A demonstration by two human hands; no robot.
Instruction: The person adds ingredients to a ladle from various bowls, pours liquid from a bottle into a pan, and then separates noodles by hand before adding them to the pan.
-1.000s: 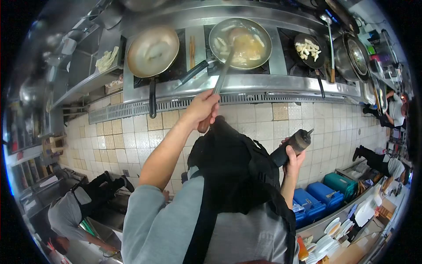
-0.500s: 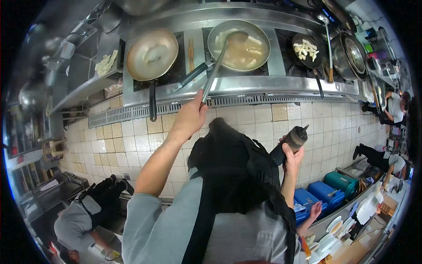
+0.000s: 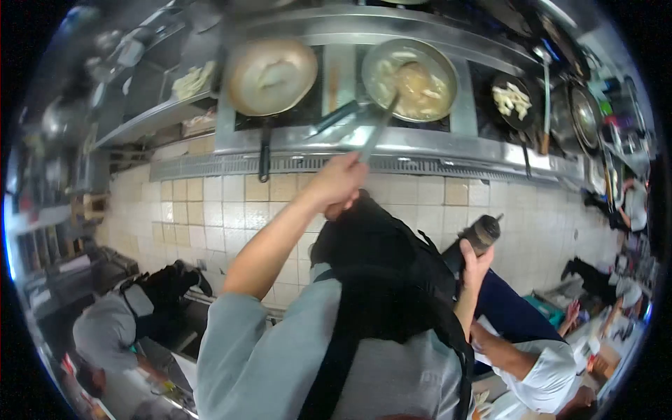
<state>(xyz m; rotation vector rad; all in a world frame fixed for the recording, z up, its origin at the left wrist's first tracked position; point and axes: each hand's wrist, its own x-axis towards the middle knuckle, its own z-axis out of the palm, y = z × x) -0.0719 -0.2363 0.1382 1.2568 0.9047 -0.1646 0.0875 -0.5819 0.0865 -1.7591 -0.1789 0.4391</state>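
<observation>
My left hand [image 3: 336, 183] grips the long handle of a metal ladle [image 3: 380, 127]. The ladle's bowl rests in a wide pan [image 3: 449, 89] of pale broth with white pieces on the stove. My right hand [image 3: 476, 264] is raised beside my chest and holds a dark squeeze bottle [image 3: 480, 234] with its nozzle pointing up and right, apart from the stove. My grey shirt and black apron fill the bottom of the view.
A wok [image 3: 273, 75] with a long handle sits on the left burner. A small black pan [image 3: 514, 101] with white pieces sits on the right one. A co-worker's white sleeve [image 3: 542, 374] reaches in at lower right. Another person [image 3: 112, 329] bends at lower left.
The ladle bowl has shifted within the broth pan while my left hand keeps hold of it. A co-worker in a white sleeve has come in at lower right, covering the blue bins. The bottle stays raised.
</observation>
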